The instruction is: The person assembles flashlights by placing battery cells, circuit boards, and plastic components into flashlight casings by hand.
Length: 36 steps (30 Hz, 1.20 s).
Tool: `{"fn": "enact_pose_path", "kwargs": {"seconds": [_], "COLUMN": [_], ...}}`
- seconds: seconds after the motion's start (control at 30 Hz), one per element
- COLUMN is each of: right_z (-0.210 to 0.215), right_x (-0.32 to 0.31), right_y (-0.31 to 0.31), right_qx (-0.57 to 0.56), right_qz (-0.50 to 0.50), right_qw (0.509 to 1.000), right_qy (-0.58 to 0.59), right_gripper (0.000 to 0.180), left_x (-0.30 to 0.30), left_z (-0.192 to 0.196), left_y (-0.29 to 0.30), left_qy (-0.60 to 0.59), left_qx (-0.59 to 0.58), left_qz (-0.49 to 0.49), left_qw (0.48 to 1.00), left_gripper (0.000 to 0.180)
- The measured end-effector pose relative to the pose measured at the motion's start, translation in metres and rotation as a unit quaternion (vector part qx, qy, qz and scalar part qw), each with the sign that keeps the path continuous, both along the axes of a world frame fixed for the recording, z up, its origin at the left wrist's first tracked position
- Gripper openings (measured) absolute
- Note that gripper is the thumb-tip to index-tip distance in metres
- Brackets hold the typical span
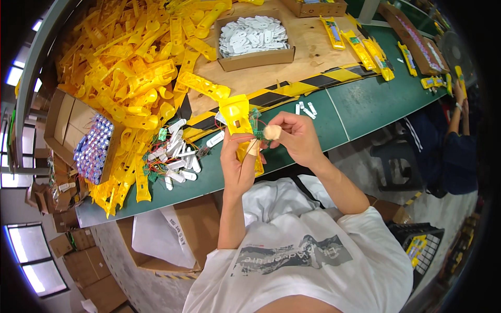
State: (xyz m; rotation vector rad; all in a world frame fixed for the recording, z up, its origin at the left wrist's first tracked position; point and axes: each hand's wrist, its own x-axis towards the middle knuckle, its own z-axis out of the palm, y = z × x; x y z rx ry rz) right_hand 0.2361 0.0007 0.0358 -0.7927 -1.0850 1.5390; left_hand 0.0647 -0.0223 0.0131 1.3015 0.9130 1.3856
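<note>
Above the near edge of the green table, my left hand (237, 166) grips a yellow plastic housing (235, 110) that stands tilted upward. My right hand (298, 136) is closed in a pinch at a small green circuit board (259, 134) with thin red wires, right against the housing. Tan finger covers (272, 132) show on fingertips of both hands. To the left of my hands lies a heap of white plastic pieces (180, 156) mixed with green boards and red wires. Part of the board is hidden behind my fingers.
Yellow housings (125, 68) form a large pile at the far left. A carton of white pieces (254, 37) stands behind my hands, and a box of battery cells (95, 148) leans at the left. Filled yellow units (360, 52) lie far right. Another person's hand (459, 89) works there.
</note>
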Motion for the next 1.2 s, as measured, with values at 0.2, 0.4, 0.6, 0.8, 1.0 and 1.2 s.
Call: {"fn": "enact_pose_path", "kwargs": {"seconds": [0.2,0.4,0.6,0.8,1.0,1.2], "right_z": [-0.005,-0.010,-0.014,-0.004,-0.009,-0.013], "right_x": [0.009,0.012,0.014,-0.001,0.001,0.000], "right_y": [-0.004,-0.003,0.003,0.006,0.008,0.008], "right_qx": [0.031,0.024,0.016,0.027,0.036,0.032], "right_qz": [0.025,-0.016,0.011,0.029,0.027,0.000], "right_qw": [0.999,0.994,0.999,0.999,0.998,0.998], "right_qy": [0.009,-0.106,-0.046,-0.033,-0.038,-0.057], "right_gripper": [0.018,0.019,0.017,0.016,0.016,0.015], "left_x": [0.000,0.004,0.006,0.004,0.007,0.008], "left_z": [0.006,0.013,0.028,0.023,0.019,0.015], "left_y": [-0.008,-0.015,-0.019,-0.018,-0.017,-0.014], "left_qy": [-0.057,-0.001,-0.093,-0.107,-0.123,-0.115], "left_qx": [-0.055,-0.040,-0.066,-0.097,-0.107,-0.099], "left_qz": [-0.004,0.029,-0.013,-0.043,-0.047,-0.054], "left_qw": [0.997,0.999,0.993,0.988,0.985,0.987], "left_gripper": [0.010,0.009,0.054,0.067,0.065,0.064]}}
